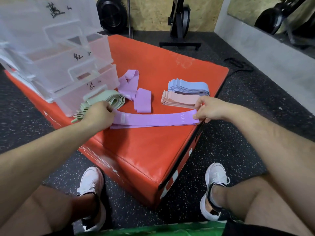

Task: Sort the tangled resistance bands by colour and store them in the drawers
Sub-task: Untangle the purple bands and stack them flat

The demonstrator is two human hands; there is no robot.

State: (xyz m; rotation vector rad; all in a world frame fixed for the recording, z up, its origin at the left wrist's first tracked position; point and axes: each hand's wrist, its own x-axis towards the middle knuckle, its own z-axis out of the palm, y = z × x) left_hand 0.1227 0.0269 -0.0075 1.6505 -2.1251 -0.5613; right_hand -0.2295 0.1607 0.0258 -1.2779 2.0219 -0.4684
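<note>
A purple resistance band [153, 119] lies stretched flat across the near part of the red padded box [144, 150]. My left hand [100, 114] grips its left end and my right hand [207, 108] pinches its right end. More purple bands [134, 91] lie loose and twisted behind it. A stack of green bands [109, 98] sits by my left hand, partly hidden under it. A pink stack [179, 99] and a blue stack [189, 86] lie flat at the right. The clear plastic drawer unit [68, 65] stands at the back left with its drawers pulled out.
The box stands on black speckled gym flooring [230, 133]. My shoes [92, 188] rest on either side of its near corner. Black exercise machines [180, 19] stand against the far wall, and a dark cord [237, 64] lies on the floor to the right.
</note>
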